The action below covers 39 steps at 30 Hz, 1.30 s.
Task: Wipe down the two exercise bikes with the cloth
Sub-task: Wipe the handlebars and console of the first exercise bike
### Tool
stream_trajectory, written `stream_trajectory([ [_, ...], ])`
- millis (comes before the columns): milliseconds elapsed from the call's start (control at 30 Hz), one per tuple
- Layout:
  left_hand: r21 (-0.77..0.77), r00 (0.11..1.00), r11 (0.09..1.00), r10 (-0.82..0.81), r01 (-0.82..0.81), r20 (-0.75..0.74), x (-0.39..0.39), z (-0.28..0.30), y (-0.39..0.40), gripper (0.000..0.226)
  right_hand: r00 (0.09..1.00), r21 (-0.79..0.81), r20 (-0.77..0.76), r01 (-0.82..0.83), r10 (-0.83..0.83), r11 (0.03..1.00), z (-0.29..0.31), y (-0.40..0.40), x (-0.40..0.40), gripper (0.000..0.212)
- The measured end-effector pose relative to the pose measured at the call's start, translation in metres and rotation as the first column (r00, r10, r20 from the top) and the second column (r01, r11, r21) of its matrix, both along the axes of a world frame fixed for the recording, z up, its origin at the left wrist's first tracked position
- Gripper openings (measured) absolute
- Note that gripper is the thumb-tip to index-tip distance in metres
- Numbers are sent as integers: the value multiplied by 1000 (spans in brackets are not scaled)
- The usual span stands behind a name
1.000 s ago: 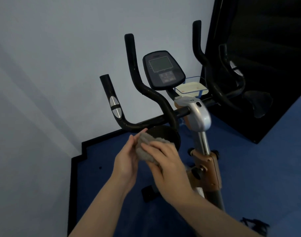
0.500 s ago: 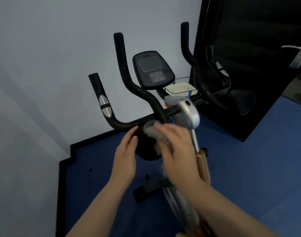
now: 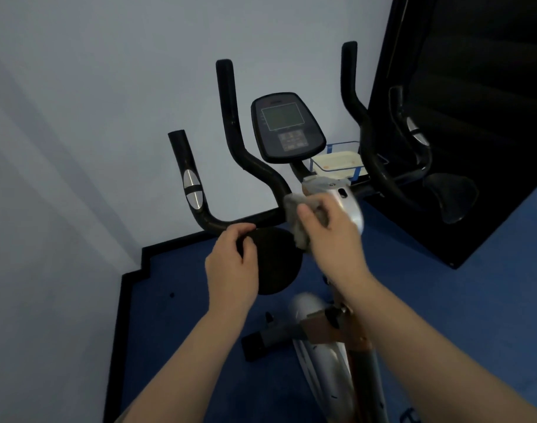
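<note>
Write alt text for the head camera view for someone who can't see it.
A person's right hand presses a grey cloth against the black handlebar of an exercise bike, while the left hand rests at the bar's lower bend. Behind the handlebar are the bike's console and a pale wall.

I see a crumpled grey cloth (image 3: pixel 294 216) against the black curved handlebars (image 3: pixel 248 166), which carry 1 silver oval pulse pad (image 3: pixel 193 189) crossed by a black band. The black console (image 3: pixel 287 128) has a grey-green screen. The stem cover (image 3: pixel 348 206) is silver, the floor mat (image 3: pixel 444 300) blue, the wall (image 3: pixel 108 87) pale grey-blue.
</note>
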<state>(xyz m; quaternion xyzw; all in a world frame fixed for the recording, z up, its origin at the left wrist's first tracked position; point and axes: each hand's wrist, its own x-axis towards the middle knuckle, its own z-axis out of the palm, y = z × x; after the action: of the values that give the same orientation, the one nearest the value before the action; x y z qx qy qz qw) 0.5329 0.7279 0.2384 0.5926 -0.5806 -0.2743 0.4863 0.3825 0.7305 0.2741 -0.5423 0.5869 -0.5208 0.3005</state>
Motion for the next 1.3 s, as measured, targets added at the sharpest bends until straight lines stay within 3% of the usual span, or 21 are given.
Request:
stream_trajectory([
  [67,20,1000,1000,-9,9,-26,1,-1,0,25,997,36,-5,-76,76,996,-16,12,12,15],
  [233,15,997,1000,14,-13,-70,-3,-3,-2,27,996,86,85,6,-14,996,-28,16,8,23],
  [400,-8,997,1000,12,-13,-76,-3,-5,-1,28,999,45,-52,-5,7,999,-16,3,22,29],
  [500,-21,997,1000,0,-1,-75,-2,-7,-3,28,996,119,-58,-55,62,991,-22,22,6,30],
  [700,24,993,999,43,-40,-106,-1,-6,-3,21,867,218,-478,-39,142,975,5,-26,22,30],
  [833,74,995,997,42,-35,-89,17,-6,6,36,821,347,-468,-170,328,922,13,-11,-6,33],
  [933,43,998,997,67,-67,19,26,-10,20,24,672,331,-651,-166,352,929,22,-42,9,31],
  [1033,79,999,997,-15,17,-37,31,-8,26,18,529,315,-755,-228,389,921,20,-56,39,28],
  [1067,91,998,995,-47,51,-50,33,-5,27,18,505,318,-758,-266,412,910,17,-58,37,24],
  [1167,110,993,988,-103,109,-52,42,1,27,20,578,415,-574,-405,580,815,26,-61,13,24],
  [1200,120,990,985,-118,127,-79,44,3,27,20,559,433,-570,-419,603,798,30,-64,13,25],
  [1233,123,985,982,-133,146,-108,44,4,28,21,471,433,-650,-417,597,799,31,-68,19,25],
  [1300,112,983,982,-141,155,-119,43,3,28,22,182,371,-861,-415,476,831,28,-67,45,28],
])
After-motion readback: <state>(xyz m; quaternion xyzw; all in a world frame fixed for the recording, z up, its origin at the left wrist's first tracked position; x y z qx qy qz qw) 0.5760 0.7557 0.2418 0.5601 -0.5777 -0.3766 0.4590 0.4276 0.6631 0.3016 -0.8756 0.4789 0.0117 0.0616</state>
